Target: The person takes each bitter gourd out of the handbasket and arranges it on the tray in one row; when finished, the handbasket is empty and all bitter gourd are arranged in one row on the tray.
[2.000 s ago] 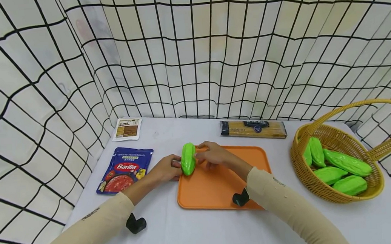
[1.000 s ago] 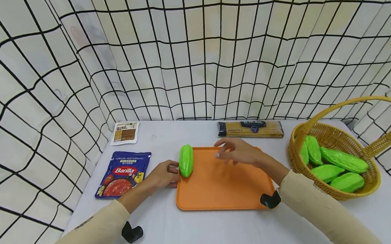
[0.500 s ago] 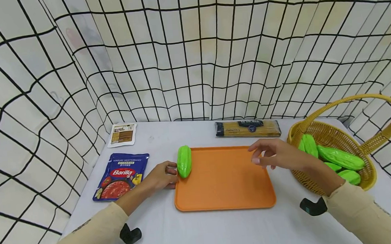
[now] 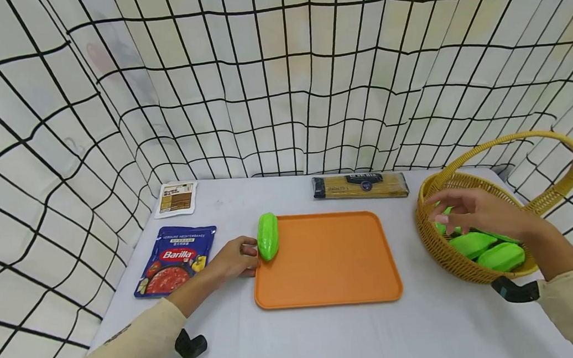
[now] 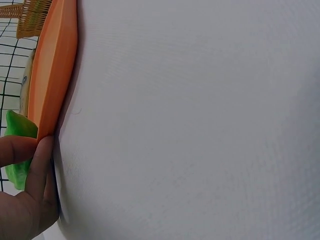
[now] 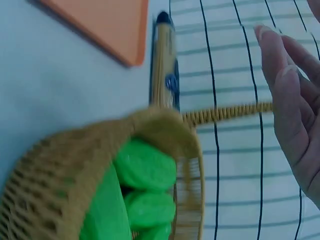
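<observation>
As the head view has it, right hand (image 4: pixel 481 213): has just crossed from the orange tray (image 4: pixel 329 260) and now hangs over the wicker basket (image 4: pixel 433 244), fingers loosely bent, holding nothing.
Green gourd (image 4: pixel 268 237): lies along the tray's left edge at the far corner, in the same spot on the tray as a second ago.
Work at the tray: this gourd seems set down for now, and attention appears to have passed to the other gourds (image 4: pixel 502 257) in the basket, beneath and beside the right hand.
Left hand (image 4: pixel 234 257): has stayed at the tray's left edge, just beside the gourd, back of the hand upward, fingers curled.
Sauce pouch (image 4: pixel 177 262), white packet (image 4: pixel 177 199), pasta pack (image 4: pixel 362 186): lie on the table (image 4: pixel 303 341) around the tray, apart from both hands.
Left wrist view, left hand: thumb and a finger meet at the tray's corner and appear to pinch its rim; whether a fingertip also touches the gourd behind cannot be told.
Right wrist view, right hand: fingers partly extended and slightly bent, apart from the basket, with no object in them.
Right wrist view, basket: several gourds sit inside, its near wall blurred.
</observation>
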### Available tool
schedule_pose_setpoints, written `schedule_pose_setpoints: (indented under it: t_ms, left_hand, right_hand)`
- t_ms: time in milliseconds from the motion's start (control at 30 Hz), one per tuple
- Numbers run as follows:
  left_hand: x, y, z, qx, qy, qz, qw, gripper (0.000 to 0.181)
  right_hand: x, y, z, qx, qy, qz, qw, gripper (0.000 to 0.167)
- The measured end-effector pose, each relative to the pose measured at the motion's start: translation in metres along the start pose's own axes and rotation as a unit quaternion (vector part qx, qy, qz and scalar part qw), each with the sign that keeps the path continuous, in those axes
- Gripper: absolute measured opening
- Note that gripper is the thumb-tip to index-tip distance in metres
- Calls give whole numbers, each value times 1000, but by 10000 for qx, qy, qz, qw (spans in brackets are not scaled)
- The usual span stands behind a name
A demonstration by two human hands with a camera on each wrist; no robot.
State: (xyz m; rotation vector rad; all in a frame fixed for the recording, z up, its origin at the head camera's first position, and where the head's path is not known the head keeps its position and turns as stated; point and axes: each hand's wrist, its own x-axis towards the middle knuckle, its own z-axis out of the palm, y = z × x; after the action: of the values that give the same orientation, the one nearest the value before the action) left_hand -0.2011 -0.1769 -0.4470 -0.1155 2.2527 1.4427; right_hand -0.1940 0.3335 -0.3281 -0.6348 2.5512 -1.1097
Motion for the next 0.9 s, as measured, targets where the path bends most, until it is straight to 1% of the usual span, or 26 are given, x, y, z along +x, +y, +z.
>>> schedule_pose_setpoints:
  t_ms: [100,233,400,567,700,800,900]
  left_hand:
    - [0,0,0,-1,4,3,10000,59]
    - [0,0,1,-9,7,-7,10000,58]
    - [1,0,1,-35,2,-3,10000,57]
    - [1,-1,0,-19,30,7,10000,57]
    - [1,-1,0,-5,23,33,10000,57]
    - [1,-2,1,-22,33,26,10000,57]
    - [2,-2,1,-10,32,8,10000,57]
  right_hand:
    - [-6,10,-11,-49,17,229,9997,38]
    - [-8,24,-25,-238,101,715,9971,43]
    - [-4,40,-37,-505,157,908,9945,46]
    - [9,48,-46,-577,59,1134,9919,51]
    - [21,53,-52,-734,61,1350,9881,53]
    - [32,57,-55,-748,55,1592,9844,56]
    - [41,63,-59,-689,7,1754,9821,63]
